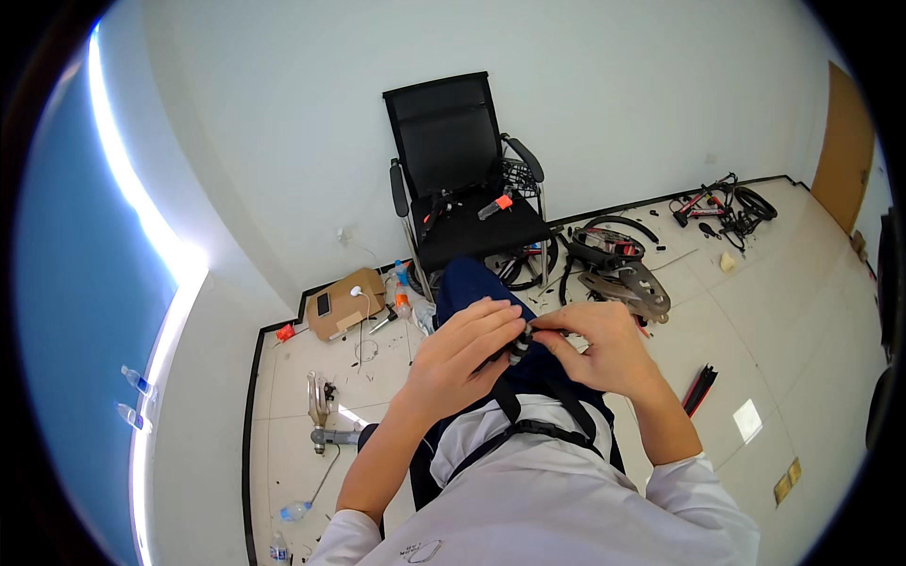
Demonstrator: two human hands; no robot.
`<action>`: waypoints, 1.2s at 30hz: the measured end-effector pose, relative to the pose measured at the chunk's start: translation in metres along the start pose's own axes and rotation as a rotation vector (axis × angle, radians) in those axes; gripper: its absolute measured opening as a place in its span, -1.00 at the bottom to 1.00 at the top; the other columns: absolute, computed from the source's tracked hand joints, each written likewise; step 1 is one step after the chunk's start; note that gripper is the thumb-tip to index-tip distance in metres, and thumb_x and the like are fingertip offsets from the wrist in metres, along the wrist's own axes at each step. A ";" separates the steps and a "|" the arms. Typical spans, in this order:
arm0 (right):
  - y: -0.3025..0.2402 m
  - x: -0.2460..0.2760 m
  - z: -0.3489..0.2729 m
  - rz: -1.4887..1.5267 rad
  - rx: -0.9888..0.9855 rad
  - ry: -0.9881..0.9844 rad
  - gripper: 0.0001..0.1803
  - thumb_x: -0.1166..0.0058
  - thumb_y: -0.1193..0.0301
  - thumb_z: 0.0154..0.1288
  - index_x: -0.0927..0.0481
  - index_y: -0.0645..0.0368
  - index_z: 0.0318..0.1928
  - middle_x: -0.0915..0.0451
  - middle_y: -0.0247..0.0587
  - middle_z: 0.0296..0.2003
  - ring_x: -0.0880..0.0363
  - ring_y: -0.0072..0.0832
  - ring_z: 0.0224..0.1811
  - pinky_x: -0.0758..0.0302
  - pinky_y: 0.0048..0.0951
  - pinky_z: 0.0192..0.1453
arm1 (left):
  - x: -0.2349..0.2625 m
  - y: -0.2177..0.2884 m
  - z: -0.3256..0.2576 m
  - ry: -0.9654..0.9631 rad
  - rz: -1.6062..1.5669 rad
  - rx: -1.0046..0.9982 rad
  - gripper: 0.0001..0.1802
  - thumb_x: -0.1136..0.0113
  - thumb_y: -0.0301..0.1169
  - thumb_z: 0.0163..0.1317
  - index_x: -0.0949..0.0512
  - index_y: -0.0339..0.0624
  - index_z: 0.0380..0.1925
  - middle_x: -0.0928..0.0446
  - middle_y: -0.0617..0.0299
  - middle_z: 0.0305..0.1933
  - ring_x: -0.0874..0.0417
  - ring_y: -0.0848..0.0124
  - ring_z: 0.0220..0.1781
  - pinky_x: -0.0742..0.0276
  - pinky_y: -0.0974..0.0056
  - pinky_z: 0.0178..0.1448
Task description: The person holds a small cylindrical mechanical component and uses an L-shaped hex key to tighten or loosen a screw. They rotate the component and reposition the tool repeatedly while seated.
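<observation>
Over my lap, my left hand (464, 351) wraps round a small black part with silvery bits (518, 348), mostly hidden behind the fingers. My right hand (600, 345) meets it from the other side, thumb and forefinger pinched at its edge. Whether the right fingertips grip that part or some smaller piece is too small to tell. Beneath both hands lie my dark blue trouser legs (469, 281).
Ahead stands a black office chair (442, 141) with tools on its seat. Bicycle parts (618, 247) litter the floor beside it, and a small bicycle frame (703, 209) lies farther right. At left are a cardboard sheet (342, 322) with a phone and a metal fork-shaped part (318, 401).
</observation>
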State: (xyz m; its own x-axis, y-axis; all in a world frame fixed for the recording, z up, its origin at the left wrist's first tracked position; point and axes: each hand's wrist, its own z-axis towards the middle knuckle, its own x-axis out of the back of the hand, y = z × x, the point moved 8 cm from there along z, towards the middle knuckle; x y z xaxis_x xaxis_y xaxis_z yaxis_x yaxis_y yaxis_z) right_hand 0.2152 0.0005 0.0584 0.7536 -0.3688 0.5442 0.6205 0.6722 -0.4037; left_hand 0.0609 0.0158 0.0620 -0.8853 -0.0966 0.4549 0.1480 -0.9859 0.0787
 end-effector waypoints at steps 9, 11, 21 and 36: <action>0.006 -0.009 0.001 0.090 -0.080 -0.025 -0.86 -0.31 0.45 0.21 -0.71 0.25 -0.25 -0.69 -0.09 -0.47 -0.68 -0.29 -0.53 -0.57 -0.41 -0.40 | 0.000 -0.007 -0.013 0.041 -0.048 0.016 -0.48 -0.37 -0.72 -0.15 -0.63 -0.33 -0.05 -0.65 0.05 0.05 -0.68 0.08 0.11 -0.63 0.12 0.19; 0.007 -0.010 0.002 0.131 -0.118 -0.063 -0.84 -0.30 0.45 0.23 -0.71 0.26 -0.22 -0.69 -0.09 -0.47 -0.66 -0.31 -0.55 -0.55 -0.41 -0.41 | 0.002 -0.006 -0.012 0.068 -0.038 0.036 -0.55 -0.43 -0.69 -0.10 -0.65 -0.35 -0.10 -0.68 0.01 0.00 -0.71 0.09 0.09 -0.63 0.12 0.18; 0.014 -0.024 0.002 0.239 -0.193 -0.415 -0.79 -0.04 0.45 0.37 -0.66 0.34 -0.19 -0.69 -0.09 -0.45 -0.70 -0.32 -0.43 -0.57 -0.39 -0.31 | 0.004 -0.004 -0.013 0.066 -0.022 -0.019 -0.56 -0.44 -0.70 -0.10 -0.66 -0.37 -0.11 -0.69 -0.02 -0.02 -0.72 0.09 0.08 -0.63 0.11 0.19; 0.035 -0.020 0.000 0.064 -0.144 -0.278 -0.81 -0.40 0.38 0.13 -0.68 0.25 -0.42 -0.69 -0.16 -0.54 -0.70 -0.36 -0.51 -0.58 -0.46 -0.36 | -0.008 -0.008 -0.016 -0.051 0.009 -0.021 -0.53 -0.44 -0.69 -0.13 -0.66 -0.36 -0.10 -0.68 0.01 0.03 -0.70 0.08 0.11 -0.62 0.11 0.24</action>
State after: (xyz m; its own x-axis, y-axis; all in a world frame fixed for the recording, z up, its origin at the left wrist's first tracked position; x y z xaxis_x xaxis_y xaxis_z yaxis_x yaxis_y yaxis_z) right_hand 0.2221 0.0314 0.0332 0.7164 -0.1253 0.6864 0.6128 0.5834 -0.5330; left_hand 0.0600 0.0220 0.0433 -0.8603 -0.0987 0.5001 0.1459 -0.9877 0.0560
